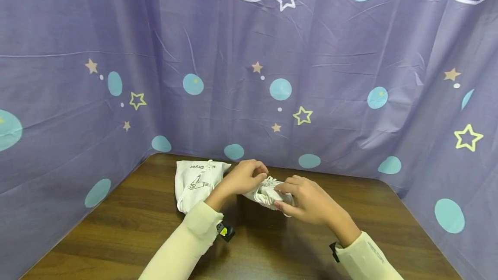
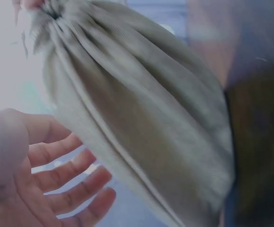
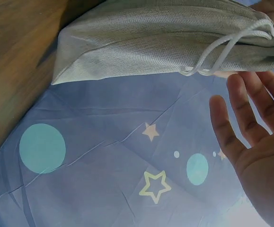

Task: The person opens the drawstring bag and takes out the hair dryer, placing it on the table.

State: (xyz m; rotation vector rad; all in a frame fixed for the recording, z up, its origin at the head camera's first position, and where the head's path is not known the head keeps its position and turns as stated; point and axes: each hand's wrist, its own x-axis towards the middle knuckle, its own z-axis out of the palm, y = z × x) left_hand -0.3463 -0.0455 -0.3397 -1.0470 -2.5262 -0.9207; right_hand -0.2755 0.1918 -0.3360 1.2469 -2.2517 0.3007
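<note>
A white cloth drawstring bag stands between the two hands, its neck gathered into folds and its white cord looped at the side. My left hand is at the bag's left, beside its neck; in the left wrist view its fingers spread loosely next to the pale cloth. From the right, my right hand reaches to the bag with thumb and forefinger apart. Seen from the right wrist, the fingers are nearly straight under the gathered neck. Fingertips at the neck are partly cut off in the left wrist view.
A second white drawstring bag lies to the left, printed with lettering and a drawing of a hair dryer. Both stand on a brown wooden table. A purple curtain with stars and blue dots encloses the back and sides.
</note>
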